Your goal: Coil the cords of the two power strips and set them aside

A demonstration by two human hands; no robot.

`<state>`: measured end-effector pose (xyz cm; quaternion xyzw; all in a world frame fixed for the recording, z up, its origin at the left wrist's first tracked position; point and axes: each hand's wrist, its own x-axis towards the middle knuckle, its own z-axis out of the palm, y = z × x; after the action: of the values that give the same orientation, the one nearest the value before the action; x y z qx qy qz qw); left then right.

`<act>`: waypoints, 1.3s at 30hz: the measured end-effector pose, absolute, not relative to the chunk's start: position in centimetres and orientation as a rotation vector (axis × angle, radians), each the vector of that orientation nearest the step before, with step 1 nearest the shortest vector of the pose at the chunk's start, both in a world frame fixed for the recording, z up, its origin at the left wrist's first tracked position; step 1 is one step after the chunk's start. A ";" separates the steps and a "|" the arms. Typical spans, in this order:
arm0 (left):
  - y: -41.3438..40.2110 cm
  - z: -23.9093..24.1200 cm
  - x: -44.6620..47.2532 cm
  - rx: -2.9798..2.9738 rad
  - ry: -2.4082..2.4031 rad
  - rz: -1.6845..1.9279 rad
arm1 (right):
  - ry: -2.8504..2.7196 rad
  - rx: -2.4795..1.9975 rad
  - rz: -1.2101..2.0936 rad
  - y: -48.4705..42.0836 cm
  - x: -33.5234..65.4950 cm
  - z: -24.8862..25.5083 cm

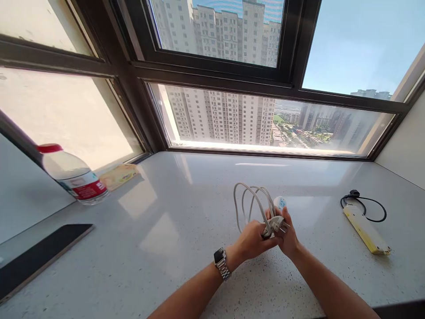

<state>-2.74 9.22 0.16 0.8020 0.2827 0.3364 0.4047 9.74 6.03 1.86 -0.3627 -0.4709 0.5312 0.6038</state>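
A white power cord (235, 201) is gathered into loops above the counter, around its middle. My left hand (254, 239), with a watch (219, 256) on the wrist, is closed around the lower part of the bundle near the plug (276, 223). The plug's metal prongs point right. From the other side, my right hand (289, 237) grips the bundle beside the plug, thumb up; some of its fingers are hidden behind the cord. Just beyond the right hand shows a white rounded end with blue sockets (281, 202), apparently a power strip, mostly hidden.
On the right lies a yellow-and-white bar-shaped device (367, 230) by a looped black cable (381, 219). A red-capped water bottle (79, 177), a yellow packet (120, 176) and a dark flat device (43, 257) are at left. Windows (219, 77) border the counter's back.
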 end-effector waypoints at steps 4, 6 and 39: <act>9.4 0.4 -3.2 2.056 0.800 0.870 | -1.152 -0.836 1.316 5.9 9.7 1.8; 9.4 0.5 -3.3 2.090 0.826 0.892 | -1.161 -0.829 1.354 5.9 9.8 1.8; 9.1 1.5 -5.3 1.141 0.410 0.733 | -1.485 -1.072 -0.186 6.5 12.4 0.3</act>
<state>-5.33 9.07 1.50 0.5241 0.1883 0.3366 0.7593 12.43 6.51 0.31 -0.4634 -0.6421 -0.0803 0.6054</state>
